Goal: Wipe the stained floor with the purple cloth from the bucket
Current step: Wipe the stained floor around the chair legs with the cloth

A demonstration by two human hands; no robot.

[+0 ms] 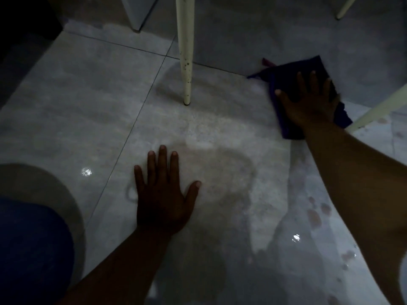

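Observation:
The purple cloth lies flat on the grey tiled floor at the upper right. My right hand presses down on it with fingers spread, palm on the fabric. My left hand rests flat on the wet floor at the centre, fingers apart, holding nothing. Reddish stain spots dot the tiles at the lower right, beside my right forearm. A wet wiped patch spreads between the two hands. No bucket is in view.
A cream furniture leg stands on the floor between the hands, farther back. Another slanted cream leg is right of the cloth, a third at the top right. My knee in blue fabric fills the lower left.

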